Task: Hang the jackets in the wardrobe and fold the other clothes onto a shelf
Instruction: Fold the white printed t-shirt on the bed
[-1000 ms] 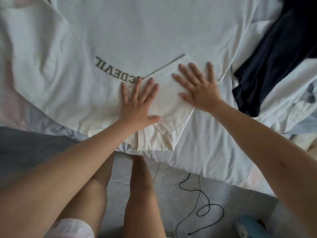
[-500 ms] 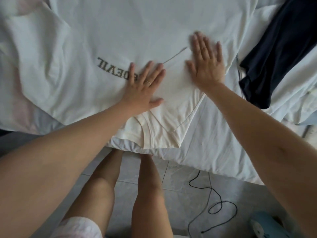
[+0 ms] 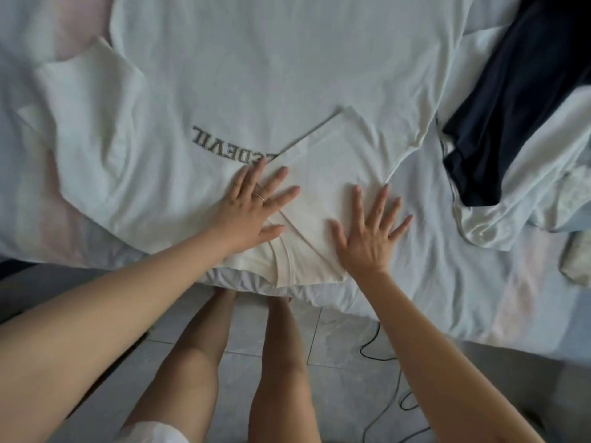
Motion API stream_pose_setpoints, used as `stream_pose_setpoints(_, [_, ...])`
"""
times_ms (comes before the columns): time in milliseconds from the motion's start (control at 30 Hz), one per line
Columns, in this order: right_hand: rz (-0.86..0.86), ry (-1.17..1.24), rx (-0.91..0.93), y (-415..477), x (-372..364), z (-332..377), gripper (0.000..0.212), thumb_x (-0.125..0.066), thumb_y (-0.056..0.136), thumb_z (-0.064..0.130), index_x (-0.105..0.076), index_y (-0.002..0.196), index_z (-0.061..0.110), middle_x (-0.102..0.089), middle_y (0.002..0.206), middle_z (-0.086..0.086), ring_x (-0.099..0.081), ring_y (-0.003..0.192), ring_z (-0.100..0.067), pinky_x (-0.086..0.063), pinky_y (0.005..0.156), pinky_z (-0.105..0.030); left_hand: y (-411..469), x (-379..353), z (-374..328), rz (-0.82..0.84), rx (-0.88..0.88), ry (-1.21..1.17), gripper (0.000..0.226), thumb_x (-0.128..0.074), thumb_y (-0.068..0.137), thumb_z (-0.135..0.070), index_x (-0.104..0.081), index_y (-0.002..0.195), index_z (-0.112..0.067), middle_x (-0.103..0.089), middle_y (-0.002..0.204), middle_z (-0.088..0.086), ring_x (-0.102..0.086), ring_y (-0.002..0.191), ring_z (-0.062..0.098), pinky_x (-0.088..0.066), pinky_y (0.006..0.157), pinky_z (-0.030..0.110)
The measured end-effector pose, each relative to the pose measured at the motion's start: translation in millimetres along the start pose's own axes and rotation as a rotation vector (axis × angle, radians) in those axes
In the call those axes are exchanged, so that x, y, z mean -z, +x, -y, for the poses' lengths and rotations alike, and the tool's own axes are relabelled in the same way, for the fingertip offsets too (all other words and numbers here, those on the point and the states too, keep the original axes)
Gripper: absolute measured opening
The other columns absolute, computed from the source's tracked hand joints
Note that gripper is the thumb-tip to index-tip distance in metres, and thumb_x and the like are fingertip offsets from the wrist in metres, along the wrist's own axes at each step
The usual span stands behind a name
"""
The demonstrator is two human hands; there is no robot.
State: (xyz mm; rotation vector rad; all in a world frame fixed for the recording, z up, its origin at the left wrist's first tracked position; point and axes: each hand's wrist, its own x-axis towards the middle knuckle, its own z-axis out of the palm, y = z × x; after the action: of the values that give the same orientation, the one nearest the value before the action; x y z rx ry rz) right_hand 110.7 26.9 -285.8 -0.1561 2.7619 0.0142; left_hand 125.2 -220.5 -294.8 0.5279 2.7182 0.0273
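The white T-shirt (image 3: 256, 75) bears upside-down lettering ending "EDEVIL", its start covered.

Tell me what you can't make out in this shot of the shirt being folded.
Head view only:
- Print: its first letters lie under the folded sleeve and the left hand.
- Dark garment: cut off by the top and right edges; type unclear.
- Cable: passes behind the right forearm and off the bottom edge.
- Wardrobe and shelf: out of frame.

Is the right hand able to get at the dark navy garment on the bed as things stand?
Probably yes. The right hand lies flat on the white T-shirt, holding nothing, and only open sheet separates it from the dark navy garment to its right.
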Motion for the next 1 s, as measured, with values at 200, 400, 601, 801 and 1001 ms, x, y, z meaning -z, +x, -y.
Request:
stream_pose_setpoints(200, [0.13,-0.016,0.175,-75.8,-9.5,13.1,0.067,-0.015,0.096,0.06,-0.012,0.153,0.024,-0.004,0.157,-0.022,-0.015,0.143,-0.04,-0.013,0.117,-0.047,-15.3,6.0,1.4,0.112,0.023,-0.084,0.068,-0.009,0.092,-0.059,0.024,0.145,-0.033,0.03,0.154,0.004,0.028,0.14,0.035,0.013,0.116,0.048])
stream_pose_setpoints(400, [0.193,0.085,-0.058,-102.8,4.0,40.5,0.076,-0.012,0.095,0.061,-0.002,0.152,0.013,0.003,0.153,-0.033,0.0,0.144,-0.041,-0.003,0.119,-0.047,-24.4,63.1,33.1,-0.12,0.397,-1.29,0.036,-0.044,0.091,0.005,-0.065,0.109,-0.019,-0.058,0.13,0.009,-0.06,0.094,0.003,-0.044,0.083,0.018])
stream_pose_setpoints(601, [0.058,0.28,0.037,-52.0,26.5,110.3,0.057,-0.032,0.096,0.039,-0.02,0.146,0.013,-0.013,0.156,-0.02,-0.01,0.145,-0.032,-0.003,0.119,-0.039,-80.6,43.4,129.4,-0.596,1.258,-0.931,0.051,-0.058,0.077,-0.008,-0.049,0.127,-0.001,-0.047,0.132,0.018,-0.042,0.123,0.03,-0.028,0.1,0.021])
stream_pose_setpoints(801, [0.012,0.239,0.32,29.0,48.1,206.5,0.06,-0.049,0.079,0.022,-0.036,0.136,0.006,-0.046,0.137,-0.018,-0.048,0.122,-0.037,-0.04,0.102,-0.044,-87.9,36.7,213.3,-0.479,1.586,-1.076,0.068,-0.071,0.079,-0.036,-0.043,0.13,0.0,-0.039,0.137,0.02,-0.038,0.126,0.033,-0.036,0.095,0.028])
stream_pose_setpoints(1001, [0.169,0.18,0.175,64.7,68.3,255.3,0.067,-0.051,0.08,0.01,-0.03,0.141,0.026,-0.031,0.134,-0.006,-0.042,0.112,-0.03,-0.036,0.092,-0.041,-77.1,36.7,248.6,-0.427,1.398,-1.085,0.081,-0.085,0.063,-0.028,-0.044,0.131,-0.009,-0.05,0.132,0.011,-0.049,0.12,0.026,-0.04,0.101,0.033])
